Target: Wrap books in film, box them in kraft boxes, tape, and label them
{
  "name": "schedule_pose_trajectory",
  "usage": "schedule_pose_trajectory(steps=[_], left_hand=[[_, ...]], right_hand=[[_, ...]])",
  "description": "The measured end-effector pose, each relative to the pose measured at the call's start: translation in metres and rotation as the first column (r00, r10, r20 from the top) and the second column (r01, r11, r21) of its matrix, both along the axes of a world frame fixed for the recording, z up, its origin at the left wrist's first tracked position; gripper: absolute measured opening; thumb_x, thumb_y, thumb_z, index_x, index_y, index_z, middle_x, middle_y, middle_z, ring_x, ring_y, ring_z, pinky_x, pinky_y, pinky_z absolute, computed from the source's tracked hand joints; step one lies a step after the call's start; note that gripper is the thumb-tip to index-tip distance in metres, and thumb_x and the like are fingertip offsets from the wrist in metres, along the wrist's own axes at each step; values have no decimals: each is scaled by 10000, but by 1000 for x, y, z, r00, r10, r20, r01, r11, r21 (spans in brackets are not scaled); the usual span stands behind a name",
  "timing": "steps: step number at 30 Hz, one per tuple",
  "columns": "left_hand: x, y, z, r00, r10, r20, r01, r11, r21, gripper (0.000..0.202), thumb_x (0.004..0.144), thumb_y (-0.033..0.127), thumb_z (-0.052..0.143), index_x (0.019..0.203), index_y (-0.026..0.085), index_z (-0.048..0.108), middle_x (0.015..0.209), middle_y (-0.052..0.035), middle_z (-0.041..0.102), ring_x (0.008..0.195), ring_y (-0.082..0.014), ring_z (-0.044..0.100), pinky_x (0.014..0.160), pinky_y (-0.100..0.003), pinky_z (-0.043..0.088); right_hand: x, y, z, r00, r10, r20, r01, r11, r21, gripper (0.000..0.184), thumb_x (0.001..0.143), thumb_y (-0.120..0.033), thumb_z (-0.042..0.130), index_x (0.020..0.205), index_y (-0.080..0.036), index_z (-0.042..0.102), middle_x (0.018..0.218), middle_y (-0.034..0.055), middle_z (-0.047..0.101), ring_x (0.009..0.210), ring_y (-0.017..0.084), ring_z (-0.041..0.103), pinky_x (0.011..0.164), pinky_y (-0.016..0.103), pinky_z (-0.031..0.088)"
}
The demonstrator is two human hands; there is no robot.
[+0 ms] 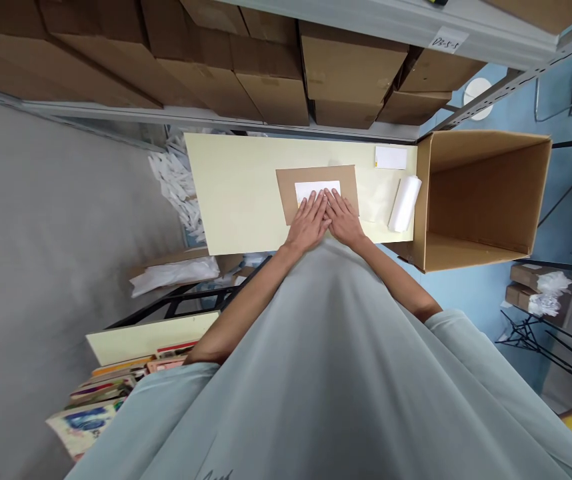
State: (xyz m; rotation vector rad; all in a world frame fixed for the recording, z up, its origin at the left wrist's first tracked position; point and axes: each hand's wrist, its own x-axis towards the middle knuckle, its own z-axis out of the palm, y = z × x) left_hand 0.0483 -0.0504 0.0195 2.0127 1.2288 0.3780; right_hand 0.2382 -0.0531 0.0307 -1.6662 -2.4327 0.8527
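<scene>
A flat brown cardboard parcel (pixel 291 183) lies on the pale yellow table (pixel 236 193). A white label (pixel 316 187) sits on top of the parcel. My left hand (pixel 310 223) and my right hand (pixel 343 219) lie flat side by side on the parcel, fingers stretched out and pressing on the lower edge of the label. Both hands are open and hold nothing.
A white roll (pixel 405 203) and a clear bag lie right of the parcel; a small white card (pixel 391 157) is at the far right corner. A large open cardboard box (pixel 481 197) stands at the table's right end. Shelves of brown boxes (pixel 266 73) rise behind. Books (pixel 101 400) sit lower left.
</scene>
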Motion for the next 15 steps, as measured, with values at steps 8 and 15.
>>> schedule_pose_trajectory(steps=[8, 15], left_hand=[[-10, 21, -14, 959, 233, -162, -237, 971, -6, 865, 1169, 601, 297, 1841, 56, 272, 1923, -211, 201, 1825, -369, 114, 1480, -624, -40], [-1, 28, -5, 987, 76, -143, -80, 997, -22, 780, 1171, 489, 246, 1835, 86, 319, 1922, -139, 251, 1826, -328, 122, 1487, -596, -51]], right_hand=[[7, 26, -13, 979, -178, 96, 174, 983, 51, 800, 1216, -514, 160, 1827, -16, 289, 1926, 190, 224, 1826, 327, 164, 1498, 590, 87], [2, 35, -8, 995, -32, 97, 30, 999, 17, 716, 1213, -422, 157, 1847, -127, 314, 1930, 83, 259, 1830, 281, 150, 1505, 558, 86]])
